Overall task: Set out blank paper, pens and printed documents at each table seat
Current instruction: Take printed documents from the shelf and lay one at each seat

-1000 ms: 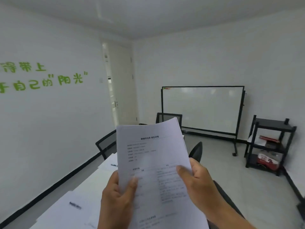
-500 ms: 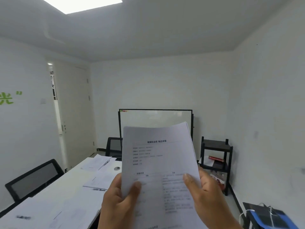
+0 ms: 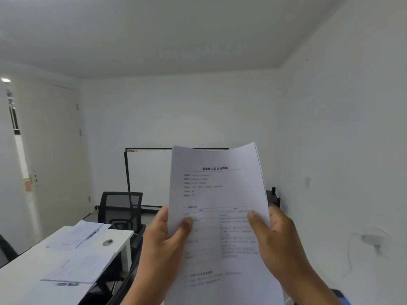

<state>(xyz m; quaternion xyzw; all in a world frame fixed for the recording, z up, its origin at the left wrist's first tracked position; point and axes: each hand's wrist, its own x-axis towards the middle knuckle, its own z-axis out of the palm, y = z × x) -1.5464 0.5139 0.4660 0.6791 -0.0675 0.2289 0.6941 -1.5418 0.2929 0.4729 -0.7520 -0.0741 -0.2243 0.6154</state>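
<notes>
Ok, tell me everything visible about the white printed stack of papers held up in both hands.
The white printed stack of papers is several thin sheets, edges fanned at the right. The top sheet carries a dark heading, short lines and table-like text, too blurred to read. It is held upright, tilted slightly, above the white table's right edge. The left hand and the right hand pinch its sides, thumbs in front.

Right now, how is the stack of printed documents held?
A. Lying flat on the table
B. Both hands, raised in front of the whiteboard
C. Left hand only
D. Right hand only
B: the left hand and right hand both grip the stack of printed documents, which hides part of the whiteboard.
</notes>
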